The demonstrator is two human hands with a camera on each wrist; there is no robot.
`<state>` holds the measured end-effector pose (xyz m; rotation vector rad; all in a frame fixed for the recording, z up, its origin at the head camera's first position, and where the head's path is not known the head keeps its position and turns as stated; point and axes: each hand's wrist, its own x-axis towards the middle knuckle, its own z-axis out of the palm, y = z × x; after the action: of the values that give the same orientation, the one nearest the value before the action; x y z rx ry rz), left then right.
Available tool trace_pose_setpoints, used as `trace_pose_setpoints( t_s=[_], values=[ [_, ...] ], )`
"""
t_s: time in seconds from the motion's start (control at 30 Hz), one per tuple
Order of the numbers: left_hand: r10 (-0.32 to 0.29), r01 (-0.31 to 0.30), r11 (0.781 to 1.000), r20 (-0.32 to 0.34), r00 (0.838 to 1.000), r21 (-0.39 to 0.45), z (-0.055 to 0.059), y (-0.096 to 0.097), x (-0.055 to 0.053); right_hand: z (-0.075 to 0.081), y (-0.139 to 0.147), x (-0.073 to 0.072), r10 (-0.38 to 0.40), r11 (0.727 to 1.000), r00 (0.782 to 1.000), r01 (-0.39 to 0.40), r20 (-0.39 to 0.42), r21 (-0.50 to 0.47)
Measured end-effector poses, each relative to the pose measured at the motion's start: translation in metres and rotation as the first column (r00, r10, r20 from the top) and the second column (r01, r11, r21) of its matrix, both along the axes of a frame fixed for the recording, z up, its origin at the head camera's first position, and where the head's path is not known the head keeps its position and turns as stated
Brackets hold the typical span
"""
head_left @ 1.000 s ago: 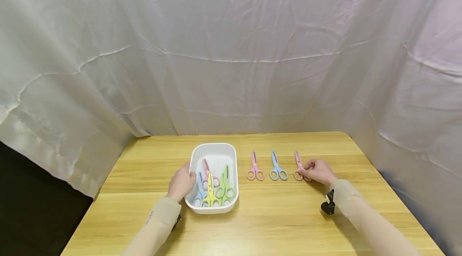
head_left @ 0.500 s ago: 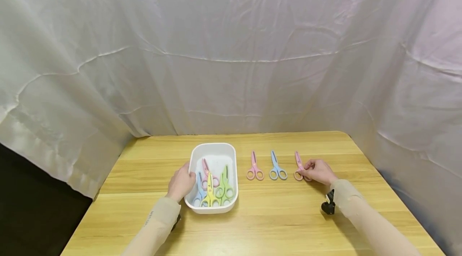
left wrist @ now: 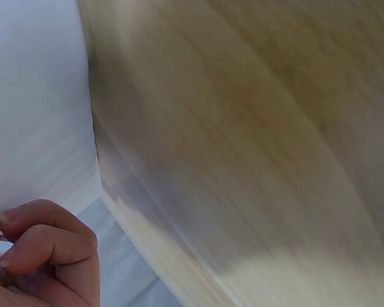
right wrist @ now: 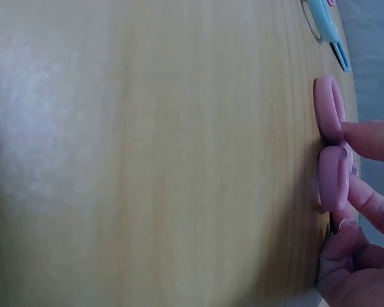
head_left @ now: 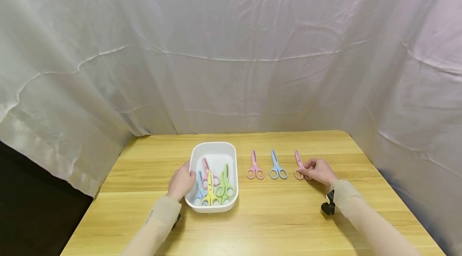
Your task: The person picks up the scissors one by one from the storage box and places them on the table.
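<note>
A white plastic bin (head_left: 231,207) stands on the table; my left hand (head_left: 181,182) grips its left rim, thumb inside and fingers outside. The left wrist view shows the curled fingers (left wrist: 54,246) at the bin's wall. Within the bin lie pink scissors (head_left: 207,167), blue scissors (head_left: 200,189), yellow scissors (head_left: 210,187) and green scissors (head_left: 225,183), partly overlapping. At the right of a row, my right hand (head_left: 319,171) pinches flat-lying pink scissors (head_left: 298,161) near the handle loops. Those loops (right wrist: 333,182) show between thumb and fingers in the right wrist view.
Left of the pinched pair lie blue scissors (head_left: 276,163) and another pink pair (head_left: 254,163), blades pointing away. All sit on a wooden table (head_left: 270,224). A grey-white curtain (head_left: 231,87) hangs behind and along the sides.
</note>
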<state>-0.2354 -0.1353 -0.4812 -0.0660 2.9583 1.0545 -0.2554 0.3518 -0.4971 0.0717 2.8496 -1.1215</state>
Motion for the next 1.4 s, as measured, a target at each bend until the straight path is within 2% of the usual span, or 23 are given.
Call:
trace_pose_setpoints(
  t_s=[0.37, 0.63, 0.73, 0.8, 0.97, 1.07, 1.17, 1.4],
  values=[
    [0.003, -0.003, 1.000, -0.003, 1.000, -0.022, 0.001, 0.001, 0.000, -0.002, 0.002, 0.003, -0.011, 1.000, 0.999, 0.010, -0.030, -0.021],
    [-0.004, 0.004, 1.000, -0.005, 1.000, -0.009, -0.001, 0.003, 0.000, -0.010, 0.002, 0.005, -0.142, 0.987, 0.988, 0.137, -0.058, -0.085],
    [-0.010, 0.010, 1.000, -0.012, 1.000, -0.001, -0.001, 0.003, -0.001, -0.009, 0.000, 0.006, -0.200, 0.975, 0.978, 0.193, -0.062, -0.111],
    [-0.012, 0.012, 1.000, -0.019, 1.000, -0.002, -0.001, 0.003, -0.002, -0.007, -0.003, 0.006, -0.254, 0.963, 0.963, 0.244, -0.088, -0.114],
    [-0.014, 0.013, 1.000, -0.025, 1.000, -0.022, 0.000, 0.002, -0.004, 0.004, -0.022, 0.008, -0.342, 0.936, 0.918, 0.316, -0.202, -0.153],
    [-0.014, 0.013, 1.000, -0.021, 1.000, -0.024, 0.001, 0.002, -0.003, 0.010, -0.041, 0.007, -0.349, 0.929, 0.898, 0.293, -0.269, -0.225],
    [-0.009, 0.009, 1.000, -0.013, 1.000, -0.024, 0.002, 0.003, -0.003, 0.018, -0.065, 0.006, -0.321, 0.927, 0.896, 0.231, -0.308, -0.296],
    [-0.007, 0.007, 1.000, 0.008, 1.000, -0.011, 0.002, 0.003, -0.004, 0.042, -0.122, 0.009, -0.134, 0.942, 0.932, 0.014, -0.336, -0.336]
  ],
)
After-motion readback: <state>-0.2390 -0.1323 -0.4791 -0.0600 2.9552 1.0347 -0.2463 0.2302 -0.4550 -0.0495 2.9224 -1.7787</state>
